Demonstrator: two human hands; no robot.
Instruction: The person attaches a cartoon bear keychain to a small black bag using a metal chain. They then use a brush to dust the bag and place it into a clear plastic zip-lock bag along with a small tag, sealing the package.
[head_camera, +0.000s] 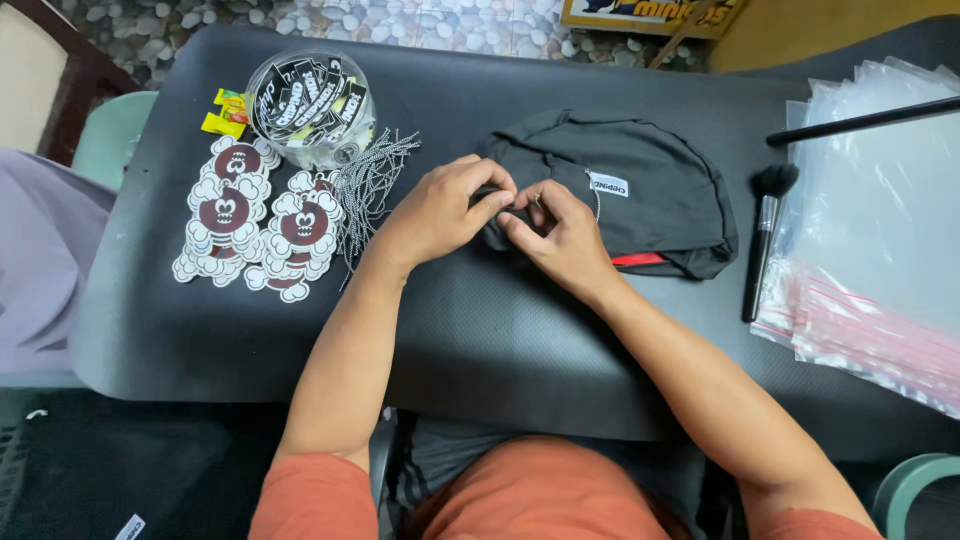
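Plastic bags (880, 250) cut off rightward.

Single view: head-worn camera, positioned above the seated wearer and angled steeply down and forward onto the dark table (480, 340). Range was close; both forearms entered from 6 o'clock, and the left hand (440, 210) and right hand (560, 235) met just above frame centre. The table's far edge lay at 12 o'clock, pebble-patterned floor beyond it. The wearer's lap occupied the lower margin. No second view was provided.
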